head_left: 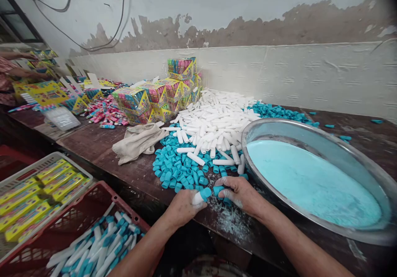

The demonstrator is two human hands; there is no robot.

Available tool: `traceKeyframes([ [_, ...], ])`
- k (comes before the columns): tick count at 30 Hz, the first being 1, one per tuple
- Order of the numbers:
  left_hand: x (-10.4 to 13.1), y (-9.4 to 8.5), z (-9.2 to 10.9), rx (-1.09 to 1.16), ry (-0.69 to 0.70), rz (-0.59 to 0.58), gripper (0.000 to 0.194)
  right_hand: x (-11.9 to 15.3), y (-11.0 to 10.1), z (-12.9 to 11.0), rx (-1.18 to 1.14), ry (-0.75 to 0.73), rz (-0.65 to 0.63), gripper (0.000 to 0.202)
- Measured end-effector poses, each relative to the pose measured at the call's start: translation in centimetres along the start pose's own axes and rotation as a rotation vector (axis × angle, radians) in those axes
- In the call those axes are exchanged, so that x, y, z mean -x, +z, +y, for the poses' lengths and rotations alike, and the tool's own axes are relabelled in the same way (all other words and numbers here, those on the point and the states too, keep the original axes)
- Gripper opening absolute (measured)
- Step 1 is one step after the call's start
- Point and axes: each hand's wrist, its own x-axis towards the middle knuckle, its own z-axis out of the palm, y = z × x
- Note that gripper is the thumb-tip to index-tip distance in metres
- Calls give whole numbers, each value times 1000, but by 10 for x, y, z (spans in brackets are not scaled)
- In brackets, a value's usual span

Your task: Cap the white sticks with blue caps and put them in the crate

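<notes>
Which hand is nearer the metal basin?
Right. The right hand is just left of the metal basin, close to its rim; the left hand is farther left, beyond the right hand.

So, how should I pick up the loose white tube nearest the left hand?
Probably pinch the loose white tube across its middle, coming from above on the near side: it is slim, lies on its side at the front of the white pile, and nothing covers it.

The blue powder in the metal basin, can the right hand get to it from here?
Probably yes: the right hand is close beside the metal basin, whose open top leaves the blue powder exposed. It would need to clear the rim, and it's pinching a blue cap.
</notes>
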Motion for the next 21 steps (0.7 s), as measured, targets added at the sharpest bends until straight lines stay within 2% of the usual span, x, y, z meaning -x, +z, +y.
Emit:
traceKeyframes([
  [3, 1, -1, -8, -8, -14, 40, 23, 1, 0, 7, 121, 74, -25, 25],
  [6, 4, -5, -20, -5, -36, 124, 24, -7, 0, 12, 266, 42, -81, 20],
  [9, 7, -9, -29, -1, -62, 208, 25, -24, 5, 7, 413, 0, -30, 22],
  [13, 10, -12, -30, 17, -56, 263, 25, -48, 21, -3, 615, 60, -18, 18],
  [17, 9, -15, -28, 46, -51, 288, 27, -55, 34, -6, 641, 49, -51, 17],
  [21, 8, -18, -29, 54, -36, 302, 26, -50, 34, -2, 610, 43, -62, 17],
])
